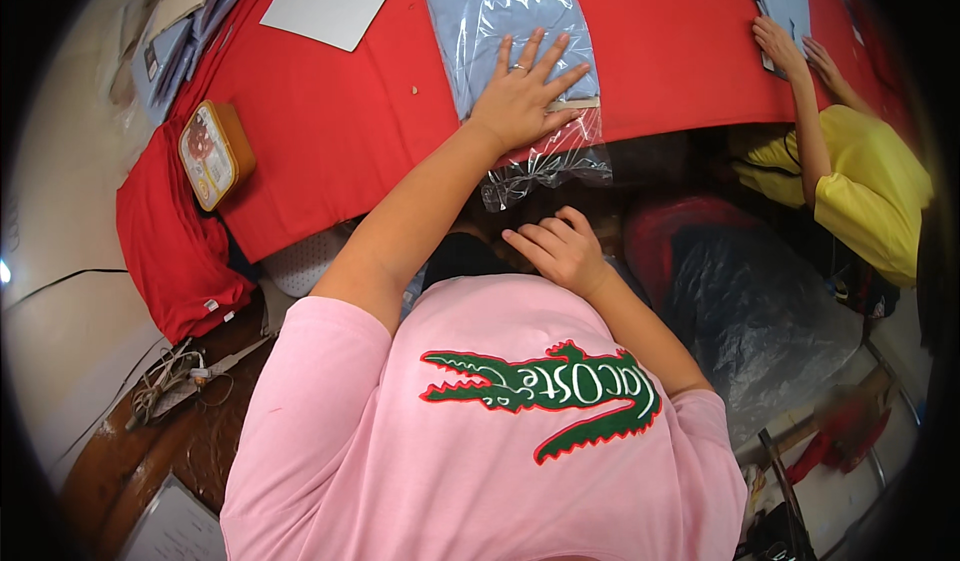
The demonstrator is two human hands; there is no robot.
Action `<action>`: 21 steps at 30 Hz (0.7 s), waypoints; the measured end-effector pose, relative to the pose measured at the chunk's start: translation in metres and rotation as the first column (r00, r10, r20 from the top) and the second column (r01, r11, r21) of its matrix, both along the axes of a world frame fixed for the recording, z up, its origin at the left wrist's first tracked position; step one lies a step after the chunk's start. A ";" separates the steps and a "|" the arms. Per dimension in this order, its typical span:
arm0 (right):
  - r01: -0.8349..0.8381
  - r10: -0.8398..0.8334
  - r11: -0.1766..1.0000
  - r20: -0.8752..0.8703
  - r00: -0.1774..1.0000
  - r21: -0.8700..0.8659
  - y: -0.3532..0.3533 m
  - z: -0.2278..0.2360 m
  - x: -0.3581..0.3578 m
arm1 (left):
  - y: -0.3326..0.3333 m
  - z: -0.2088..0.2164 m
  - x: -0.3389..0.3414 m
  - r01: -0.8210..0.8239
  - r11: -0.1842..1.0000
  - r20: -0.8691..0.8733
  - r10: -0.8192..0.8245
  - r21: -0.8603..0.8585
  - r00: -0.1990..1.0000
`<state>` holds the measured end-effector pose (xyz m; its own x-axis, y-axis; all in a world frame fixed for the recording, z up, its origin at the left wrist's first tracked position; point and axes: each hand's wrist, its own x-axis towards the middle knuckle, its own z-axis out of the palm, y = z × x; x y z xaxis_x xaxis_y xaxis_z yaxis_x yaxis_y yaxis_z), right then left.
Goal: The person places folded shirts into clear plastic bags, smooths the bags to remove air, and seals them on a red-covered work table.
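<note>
My left hand (527, 94) lies flat with fingers spread on a folded light-blue garment (470, 21) in a clear plastic bag. A ring circles one of its fingers. The bag's loose clear flap (550, 173) hangs over the near edge of the red-covered table (340, 131). Just below that flap, apart from it, my right hand (563, 251) hovers before my body. Its fingers bend loosely, the thumb stands off to the left, and nothing shows in it.
A white sheet (330, 1) lies left of the bag; folded bagged garments (185, 36) are stacked farther left. A yellow-brown tub (212, 156) stands near the left edge, beside hanging red cloth (175, 231). At right, a yellow-sleeved person's hands (785, 51) hold another blue package. Dark plastic (745, 311) lies below.
</note>
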<state>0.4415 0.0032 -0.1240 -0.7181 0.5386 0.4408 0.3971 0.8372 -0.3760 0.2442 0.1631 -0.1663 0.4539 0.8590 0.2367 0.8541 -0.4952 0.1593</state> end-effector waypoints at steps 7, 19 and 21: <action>0.374 -0.381 0.922 0.070 0.922 0.097 0.051 -0.015 0.034 | 0.000 0.005 -0.001 0.019 1.000 0.038 -0.018 -0.018 0.999; 0.293 -0.299 0.953 0.078 0.951 0.072 0.038 -0.024 0.059 | -0.001 -0.001 0.000 0.022 1.000 0.052 -0.022 0.007 0.998; 0.360 -0.361 0.932 0.013 0.933 0.029 0.034 -0.021 0.052 | -0.001 -0.002 0.000 0.025 1.000 0.068 -0.025 0.009 0.997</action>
